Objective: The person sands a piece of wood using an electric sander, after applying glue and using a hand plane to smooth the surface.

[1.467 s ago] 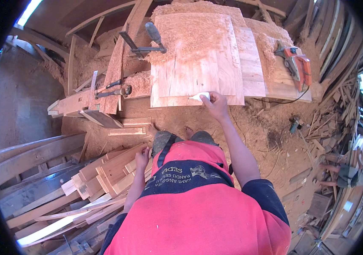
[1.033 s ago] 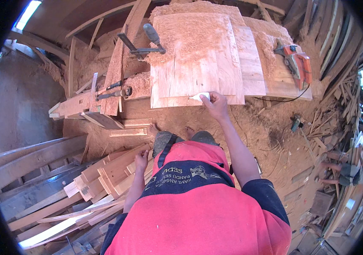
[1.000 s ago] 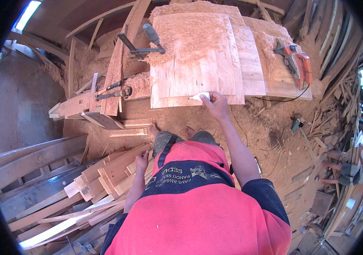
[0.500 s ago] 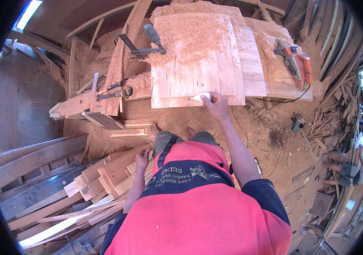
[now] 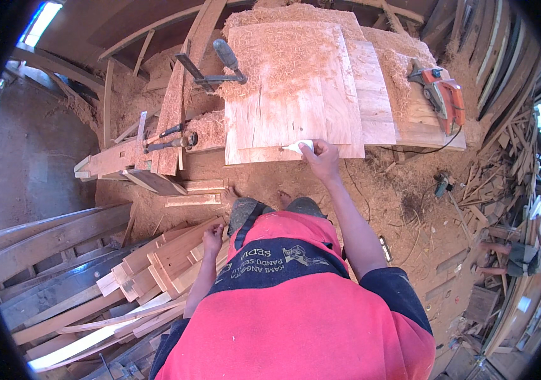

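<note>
My right hand (image 5: 323,159) grips a small white squeeze bottle (image 5: 300,147), tilted with its narrow tip pointing left. The tip is at a crack or seam near the front edge of a pale wooden board (image 5: 283,120); whether it touches the wood I cannot tell. Curly shavings cover the far half of this board, which lies on other boards. Down at my left side hangs my left hand (image 5: 213,239), away from the bench. Its fingers are curled together, and anything inside them is too small to make out.
A clamp (image 5: 227,57) stands at the board's left edge. Farther left, a hammer (image 5: 172,143) lies on a beam. An orange electric planer (image 5: 446,98) with a cord rests at the right. Stacked planks (image 5: 163,263) lie at my left. Another person (image 5: 524,258) is at far right.
</note>
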Demonstrator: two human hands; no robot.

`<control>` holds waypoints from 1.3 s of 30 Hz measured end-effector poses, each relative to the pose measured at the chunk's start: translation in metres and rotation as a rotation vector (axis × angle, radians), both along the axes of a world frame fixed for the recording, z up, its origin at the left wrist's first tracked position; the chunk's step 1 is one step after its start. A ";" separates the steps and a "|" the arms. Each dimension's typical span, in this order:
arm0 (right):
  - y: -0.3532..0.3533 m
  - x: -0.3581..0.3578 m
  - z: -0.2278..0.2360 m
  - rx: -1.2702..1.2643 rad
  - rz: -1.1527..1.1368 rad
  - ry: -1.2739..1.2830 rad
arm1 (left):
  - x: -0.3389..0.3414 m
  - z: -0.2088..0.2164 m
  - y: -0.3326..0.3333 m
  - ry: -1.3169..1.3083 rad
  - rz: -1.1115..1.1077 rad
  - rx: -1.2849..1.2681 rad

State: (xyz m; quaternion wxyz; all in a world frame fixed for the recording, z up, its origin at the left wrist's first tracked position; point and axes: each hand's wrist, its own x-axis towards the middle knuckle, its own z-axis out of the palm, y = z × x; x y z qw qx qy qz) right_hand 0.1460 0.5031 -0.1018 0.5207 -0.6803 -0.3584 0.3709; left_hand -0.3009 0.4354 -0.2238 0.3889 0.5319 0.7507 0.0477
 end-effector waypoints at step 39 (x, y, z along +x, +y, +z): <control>-0.001 0.007 -0.003 -0.025 0.074 0.026 | 0.000 0.001 0.000 -0.023 0.015 -0.028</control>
